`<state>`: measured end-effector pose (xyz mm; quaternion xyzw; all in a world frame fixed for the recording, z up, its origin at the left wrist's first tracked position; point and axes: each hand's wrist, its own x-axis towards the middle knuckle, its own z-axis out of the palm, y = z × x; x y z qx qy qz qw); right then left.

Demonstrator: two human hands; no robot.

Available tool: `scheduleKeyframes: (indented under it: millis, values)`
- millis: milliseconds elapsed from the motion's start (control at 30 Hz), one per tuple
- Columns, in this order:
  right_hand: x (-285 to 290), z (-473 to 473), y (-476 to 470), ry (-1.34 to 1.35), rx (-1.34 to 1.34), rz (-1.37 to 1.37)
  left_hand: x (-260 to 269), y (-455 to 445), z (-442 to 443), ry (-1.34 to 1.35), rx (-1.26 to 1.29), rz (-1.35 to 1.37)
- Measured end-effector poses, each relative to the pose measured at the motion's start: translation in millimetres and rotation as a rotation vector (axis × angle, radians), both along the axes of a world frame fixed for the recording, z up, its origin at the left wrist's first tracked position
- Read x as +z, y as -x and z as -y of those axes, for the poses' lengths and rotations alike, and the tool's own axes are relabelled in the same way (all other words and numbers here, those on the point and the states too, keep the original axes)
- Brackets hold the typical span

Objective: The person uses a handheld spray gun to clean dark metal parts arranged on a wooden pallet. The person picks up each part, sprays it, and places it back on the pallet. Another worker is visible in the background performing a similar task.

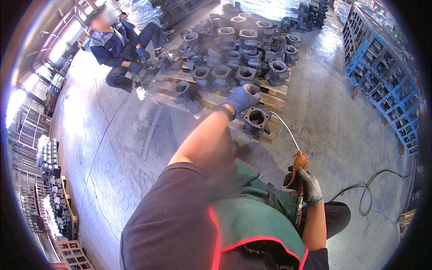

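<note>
My right hand (305, 185), in a grey knit glove, is wrapped around an orange air blow gun (300, 160). Its long, thin metal nozzle (288, 127) bends up and left to a dark metal casting (247, 130) with a round bore and a square flange with bolt holes. This casting stands at the near end of the wooden pallet (270, 98). Just above and left of it is my left hand (242, 98), in a blue glove with grey-coated fingers. Its fingers look curled; whether they touch a casting cannot be made out.
Many similar castings (221, 71) crowd the pallet. At upper left a seated person (116, 50) in blue gloves handles a casting. A blue metal crate (383, 79) of parts stands at right. An air hose (365, 189) loops over the concrete floor (131, 141). Stacked parts line the left wall.
</note>
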<state>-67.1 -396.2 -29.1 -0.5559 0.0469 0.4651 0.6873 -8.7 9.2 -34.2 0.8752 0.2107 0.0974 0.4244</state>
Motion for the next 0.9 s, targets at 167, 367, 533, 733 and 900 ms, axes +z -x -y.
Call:
scheduleKeyframes:
  millis: [167,367,533,733,900]
  values:
    - [-13.5,-0.1,-2.0,-0.08,0.027,0.043,5.1,2.3,0.7,-0.009,0.011,-0.014]
    - [-16.2,1.8,-4.6,-0.004,-0.005,-0.057,17.9,9.2,3.9,-0.017,0.004,-0.041]
    - [-24.6,3.9,-7.2,0.048,0.026,-0.022,24.4,11.0,7.0,-0.011,-0.012,-0.021]
    - [-35.3,4.7,-8.1,0.103,0.039,0.01,20.4,8.3,6.3,-0.046,0.022,-0.105]
    - [-28.0,3.3,-6.7,0.205,0.064,0.08,17.2,6.1,5.3,-0.024,0.025,-0.092]
